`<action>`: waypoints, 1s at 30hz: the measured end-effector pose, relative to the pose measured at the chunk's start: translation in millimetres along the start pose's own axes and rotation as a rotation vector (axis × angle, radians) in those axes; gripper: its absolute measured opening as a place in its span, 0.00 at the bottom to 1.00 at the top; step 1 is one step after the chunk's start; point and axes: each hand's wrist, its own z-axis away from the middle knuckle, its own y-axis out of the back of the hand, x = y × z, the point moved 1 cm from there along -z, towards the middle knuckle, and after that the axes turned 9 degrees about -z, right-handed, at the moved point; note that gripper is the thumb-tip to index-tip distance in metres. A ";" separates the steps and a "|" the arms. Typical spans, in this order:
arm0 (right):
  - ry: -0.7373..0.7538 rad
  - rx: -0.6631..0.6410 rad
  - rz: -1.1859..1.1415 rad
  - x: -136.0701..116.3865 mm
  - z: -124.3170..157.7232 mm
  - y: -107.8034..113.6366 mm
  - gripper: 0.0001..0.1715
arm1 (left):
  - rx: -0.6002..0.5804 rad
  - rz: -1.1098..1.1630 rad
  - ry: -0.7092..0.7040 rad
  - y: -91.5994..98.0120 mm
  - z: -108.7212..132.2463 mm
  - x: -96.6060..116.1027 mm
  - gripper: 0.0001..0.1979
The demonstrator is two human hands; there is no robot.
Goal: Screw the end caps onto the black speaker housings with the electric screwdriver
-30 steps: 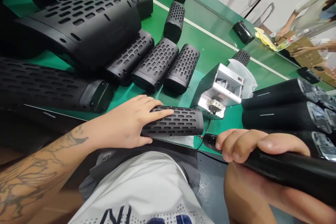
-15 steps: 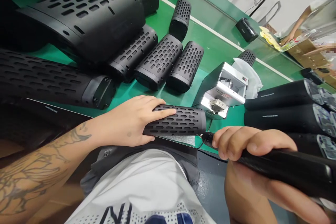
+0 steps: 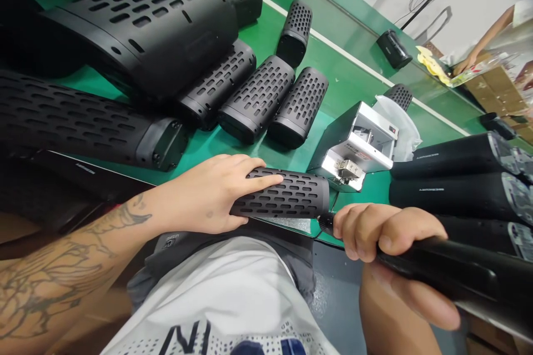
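My left hand [image 3: 216, 194] grips a black slotted housing [image 3: 291, 194] from above, fingers and thumb around its left part. The housing lies on its side at the near table edge. In my right hand [image 3: 387, 233] is a black electric screwdriver [image 3: 462, 272], fingers wrapped round its body. Its tip meets the lower right end of the housing; whether a screw sits there is too small to tell. Just beyond the housing's right end stands a silver screw-feeder machine [image 3: 353, 147] with an open front.
Several similar slotted housings, such as this upright-leaning one [image 3: 297, 108], lie on the green table [image 3: 333, 61]. A large one [image 3: 141, 28] is at the left. Black cylinders [image 3: 445, 188] are stacked at the right. Across the table, a person's hand [image 3: 464, 64] is near a cardboard box [image 3: 493, 91].
The view has shifted slightly, moving the surroundings a little to the right. My right hand and the screwdriver have moved slightly left; the tip stays at the housing's end.
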 end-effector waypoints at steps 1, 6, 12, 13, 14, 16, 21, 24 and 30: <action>0.010 0.004 0.014 -2.3 0.4 -2.4 0.25 | 0.002 -0.002 0.003 -0.6 0.6 0.1 0.53; -0.054 0.189 0.045 -29.8 -9.6 6.9 0.27 | 0.050 0.009 0.003 -4.8 4.4 -0.8 0.53; 0.383 0.407 0.247 -7.5 -59.2 71.4 0.35 | 0.126 0.001 -0.022 -13.0 9.3 -3.6 0.53; 0.384 0.460 0.260 2.0 -65.4 77.3 0.34 | 0.148 0.010 -0.021 -14.9 10.6 -3.5 0.53; 0.368 0.495 0.264 10.3 -69.7 80.2 0.35 | 0.175 0.021 -0.020 -17.0 12.3 -3.2 0.53; 0.336 0.488 0.259 21.1 -72.5 79.0 0.34 | 0.243 0.047 -0.023 -22.1 17.5 -2.3 0.50; 0.313 0.436 0.264 21.6 -65.0 66.0 0.32 | 0.427 0.156 -0.016 -48.2 38.6 -9.6 0.53; 0.297 0.438 0.273 18.6 -64.2 63.6 0.32 | 0.494 0.196 -0.003 -70.4 46.7 -21.3 0.57; 0.296 0.395 0.258 -17.9 -47.2 30.9 0.35 | 0.567 0.246 -0.033 -89.6 41.9 -31.4 0.63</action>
